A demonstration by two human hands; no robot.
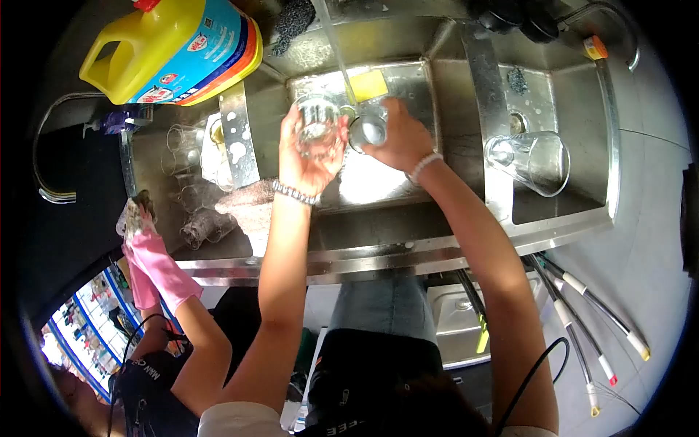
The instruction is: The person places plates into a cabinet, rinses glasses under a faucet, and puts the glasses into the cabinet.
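Observation:
My left hand [312, 169] is wrapped round a clear glass [317, 124], held up over the middle sink basin [455, 156]. Close beside it, my right hand [408, 138] grips a second clear glass [368, 131], its round mouth turned toward the first. The two vessels nearly meet in this view. Behind them on the basin floor lies a yellow sponge [369, 85]. A thin stream or clear tube [335, 47] runs down from the top edge toward the basin, passing just behind the glasses.
Several glasses [186, 138] and a brown cloth [251, 200] fill the left basin. A co-worker's pink gloves [156, 266] are at its front corner. A yellow jug [178, 54] stands behind. At right, a clear pitcher [535, 162] lies across the divider; broom handles [575, 313] lean below.

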